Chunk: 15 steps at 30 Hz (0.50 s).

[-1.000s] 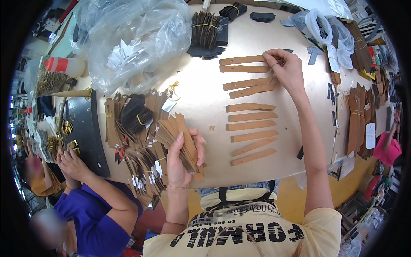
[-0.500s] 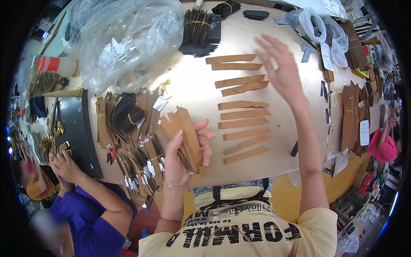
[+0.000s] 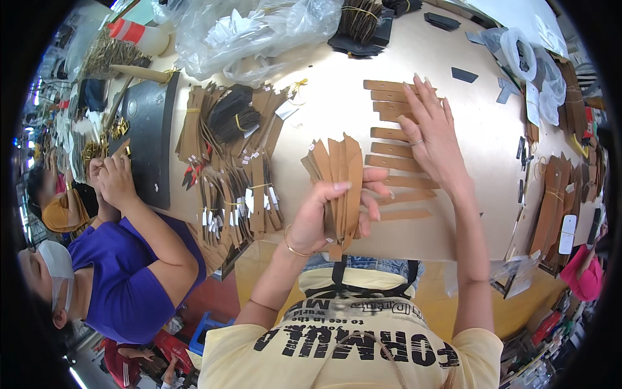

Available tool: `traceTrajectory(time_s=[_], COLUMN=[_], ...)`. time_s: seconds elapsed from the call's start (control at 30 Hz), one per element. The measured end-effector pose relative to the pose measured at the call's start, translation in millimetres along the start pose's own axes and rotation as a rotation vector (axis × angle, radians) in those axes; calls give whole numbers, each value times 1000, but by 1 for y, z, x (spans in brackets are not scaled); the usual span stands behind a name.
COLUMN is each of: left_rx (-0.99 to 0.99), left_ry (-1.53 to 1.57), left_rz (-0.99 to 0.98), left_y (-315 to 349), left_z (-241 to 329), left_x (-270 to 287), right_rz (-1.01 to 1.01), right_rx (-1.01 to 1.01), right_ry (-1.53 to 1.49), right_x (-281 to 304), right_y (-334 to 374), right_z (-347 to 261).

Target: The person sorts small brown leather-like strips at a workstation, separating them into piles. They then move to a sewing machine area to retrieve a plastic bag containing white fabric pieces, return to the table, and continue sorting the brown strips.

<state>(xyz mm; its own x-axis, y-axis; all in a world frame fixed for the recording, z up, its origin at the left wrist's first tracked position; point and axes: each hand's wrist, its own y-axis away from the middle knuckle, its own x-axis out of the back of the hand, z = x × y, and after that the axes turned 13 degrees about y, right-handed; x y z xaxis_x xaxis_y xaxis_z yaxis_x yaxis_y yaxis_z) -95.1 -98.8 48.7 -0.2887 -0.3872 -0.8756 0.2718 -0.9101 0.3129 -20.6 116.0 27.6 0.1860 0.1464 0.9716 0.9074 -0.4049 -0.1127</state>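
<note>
A fanned stack of brown leather-like strips (image 3: 341, 167) is clasped in my left hand (image 3: 312, 219), thumb across the front and fingers behind. Small white tags show on some of the strips. My right hand (image 3: 435, 144) lies with its fingers stretched out over a row of similar brown strips (image 3: 390, 148) on the table. Its fingertips reach over the right ends of the farthest strips, and the palm and wrist cover the ends of others. Several of these strips have a small slot near the left end.
Tied brown strip bundles (image 3: 233, 188) and a black bundle (image 3: 233, 120) lie to the left. A clear plastic bag (image 3: 278, 32) and dark bundles (image 3: 357, 26) sit at the back. At far left a co-worker in a purple top (image 3: 139, 279) works beside a black board (image 3: 150, 136).
My right hand has come down onto the strips, which now lie closer together at the far end. My left hand, still holding its stack, appears farther right. The whole view has shifted.
</note>
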Motion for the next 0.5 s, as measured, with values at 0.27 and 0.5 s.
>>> traceTrajectory(time_s=[0.27, 0.5], left_rx=[117, 190], left_ry=[-278, -327], left_rz=[122, 189], left_y=[2, 7], left_z=[-4, -8], left_x=[-18, -15], right_rz=[-74, -7], right_rx=[157, 104], right_ry=[-776, -702], right_x=[54, 52], right_y=[35, 51], right_z=[-27, -32])
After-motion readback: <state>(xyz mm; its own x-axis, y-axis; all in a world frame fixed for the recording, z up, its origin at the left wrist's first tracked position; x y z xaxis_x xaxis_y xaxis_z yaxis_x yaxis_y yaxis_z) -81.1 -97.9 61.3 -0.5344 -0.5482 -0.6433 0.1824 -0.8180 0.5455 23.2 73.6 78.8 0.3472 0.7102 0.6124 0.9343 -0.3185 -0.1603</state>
